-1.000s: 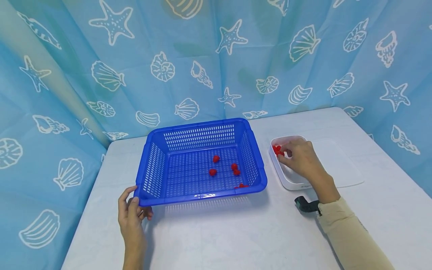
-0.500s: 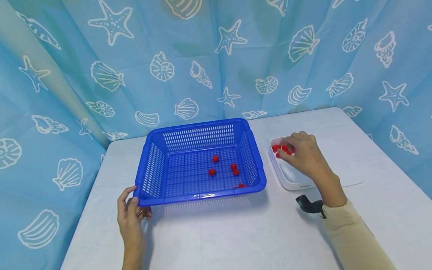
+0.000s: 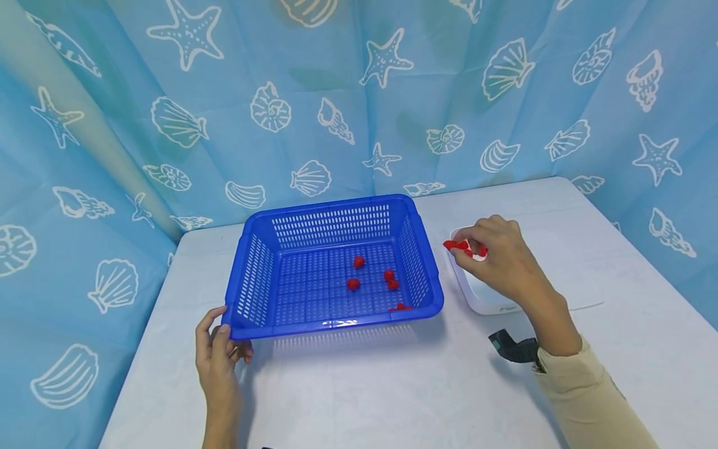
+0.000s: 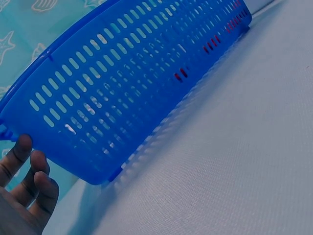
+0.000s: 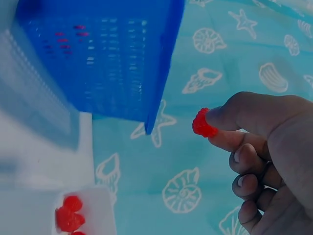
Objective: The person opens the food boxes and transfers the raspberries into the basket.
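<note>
A blue plastic basket (image 3: 336,323) with slotted walls stands on the table, several red raspberries (image 3: 359,262) scattered on its floor. At the basket's near left corner, my left hand (image 3: 217,355) holds the rim; in the left wrist view its fingertips (image 4: 45,185) show beside the wall. Between thumb and index finger, my right hand (image 3: 502,259) pinches one raspberry (image 5: 202,123), raised above the near side of a white container (image 3: 487,308). More raspberries (image 5: 68,214) lie inside that container, partly hidden behind the right hand in the head view.
A flat translucent lid (image 3: 572,274) lies on the white tablecloth (image 3: 359,399) to the right of the container. A black wrist camera mount (image 3: 513,348) sticks out from the right wrist. Behind the table hangs a blue curtain (image 3: 336,56) with white shells.
My right hand has come up out of the white container, holding a raspberry, and shifted slightly left toward the basket. My left hand keeps its hold on the basket's corner.
</note>
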Motion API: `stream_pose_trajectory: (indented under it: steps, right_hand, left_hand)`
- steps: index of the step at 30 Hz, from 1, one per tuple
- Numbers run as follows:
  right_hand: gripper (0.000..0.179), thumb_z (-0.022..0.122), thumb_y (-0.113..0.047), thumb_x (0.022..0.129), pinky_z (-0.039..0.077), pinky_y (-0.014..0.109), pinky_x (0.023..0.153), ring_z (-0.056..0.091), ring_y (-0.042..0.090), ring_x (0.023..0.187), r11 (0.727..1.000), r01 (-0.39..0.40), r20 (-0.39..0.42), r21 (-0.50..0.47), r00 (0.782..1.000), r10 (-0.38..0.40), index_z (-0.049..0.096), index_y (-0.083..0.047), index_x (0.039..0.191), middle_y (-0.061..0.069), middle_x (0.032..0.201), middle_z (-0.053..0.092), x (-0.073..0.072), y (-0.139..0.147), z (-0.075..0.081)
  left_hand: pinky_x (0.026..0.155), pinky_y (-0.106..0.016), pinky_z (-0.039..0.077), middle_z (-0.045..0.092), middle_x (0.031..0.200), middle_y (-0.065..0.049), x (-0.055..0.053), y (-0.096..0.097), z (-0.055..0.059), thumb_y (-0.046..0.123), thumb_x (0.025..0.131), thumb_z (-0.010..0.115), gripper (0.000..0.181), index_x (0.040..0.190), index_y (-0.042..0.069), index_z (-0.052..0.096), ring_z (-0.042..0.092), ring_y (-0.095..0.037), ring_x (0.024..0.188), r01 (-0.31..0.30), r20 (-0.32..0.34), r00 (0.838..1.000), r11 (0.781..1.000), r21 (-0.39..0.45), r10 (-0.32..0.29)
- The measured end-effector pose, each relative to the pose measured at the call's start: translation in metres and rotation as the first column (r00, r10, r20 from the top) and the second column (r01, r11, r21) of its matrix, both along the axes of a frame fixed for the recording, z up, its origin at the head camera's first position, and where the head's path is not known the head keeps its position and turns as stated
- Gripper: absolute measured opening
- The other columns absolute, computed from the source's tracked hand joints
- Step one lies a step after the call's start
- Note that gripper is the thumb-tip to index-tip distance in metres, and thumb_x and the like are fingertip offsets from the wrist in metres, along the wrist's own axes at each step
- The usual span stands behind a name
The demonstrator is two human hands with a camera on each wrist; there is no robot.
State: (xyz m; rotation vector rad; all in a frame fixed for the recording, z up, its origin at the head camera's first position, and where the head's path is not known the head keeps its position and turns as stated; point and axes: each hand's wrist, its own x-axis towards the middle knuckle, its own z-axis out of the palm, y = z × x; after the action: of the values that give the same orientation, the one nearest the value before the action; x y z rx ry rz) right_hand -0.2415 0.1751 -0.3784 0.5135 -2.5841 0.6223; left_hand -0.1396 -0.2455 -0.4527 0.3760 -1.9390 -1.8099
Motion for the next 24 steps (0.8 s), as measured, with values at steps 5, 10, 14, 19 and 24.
stream_pose_trajectory:
  steps: [5,10,14,19,24]
  right_hand:
    - [0.031,0.079,-0.012,0.068,0.029,0.037,0.072,0.044,0.015,0.084,0.999,-0.031,-0.003,-0.024,1.0,0.031,0.068,-0.011,0.097,-0.002,0.073,0.053,0.006,-0.007,0.006]
    - [0.026,0.079,-0.014,0.069,0.028,0.036,0.071,0.041,0.012,0.081,0.997,-0.058,0.005,-0.04,0.998,0.058,0.067,-0.015,0.093,-0.005,0.07,0.049,0.011,-0.015,0.01]
    - [0.023,0.078,-0.015,0.071,0.029,0.036,0.074,0.04,0.01,0.079,0.994,-0.096,0.003,-0.048,0.995,0.096,0.068,-0.017,0.092,-0.004,0.069,0.048,0.015,-0.022,0.011]
    - [0.021,0.076,-0.016,0.073,0.028,0.036,0.076,0.04,0.009,0.077,0.988,-0.148,-0.004,-0.051,0.989,0.148,0.068,-0.017,0.091,-0.008,0.067,0.045,0.018,-0.03,0.011]
    - [0.019,0.075,-0.02,0.075,0.029,0.035,0.074,0.04,0.008,0.08,0.989,-0.145,0.032,-0.041,0.989,0.147,0.068,-0.019,0.093,-0.008,0.069,0.046,0.024,-0.038,0.01]
  left_hand:
    - [0.047,-0.026,0.043,0.052,0.092,-0.011,-0.001,-0.001,-0.003,0.035,0.097,0.041,0.036,0.132,0.024,0.044,0.053,-0.021,0.057,-0.012,-0.001,1.0,1.0,-0.02,0.012]
    - [0.046,-0.026,0.042,0.052,0.092,-0.012,-0.002,-0.003,-0.003,0.035,0.097,0.042,0.037,0.132,0.023,0.044,0.053,-0.02,0.056,-0.004,-0.013,1.0,1.0,-0.017,0.004]
    - [0.047,-0.027,0.042,0.052,0.092,-0.012,-0.001,-0.002,0.001,0.032,0.097,0.042,0.036,0.131,0.022,0.044,0.052,-0.022,0.057,0.004,-0.01,1.0,1.0,0.005,-0.004]
    - [0.045,-0.027,0.042,0.052,0.093,-0.012,-0.007,-0.01,-0.018,0.037,0.097,0.043,0.036,0.131,0.026,0.045,0.053,-0.022,0.056,-0.003,-0.029,1.0,1.0,-0.005,0.003]
    - [0.044,-0.028,0.042,0.051,0.093,-0.014,-0.011,-0.016,-0.031,0.04,0.095,0.044,0.039,0.132,0.026,0.045,0.052,-0.024,0.055,0.003,-0.055,0.998,1.0,-0.004,-0.004]
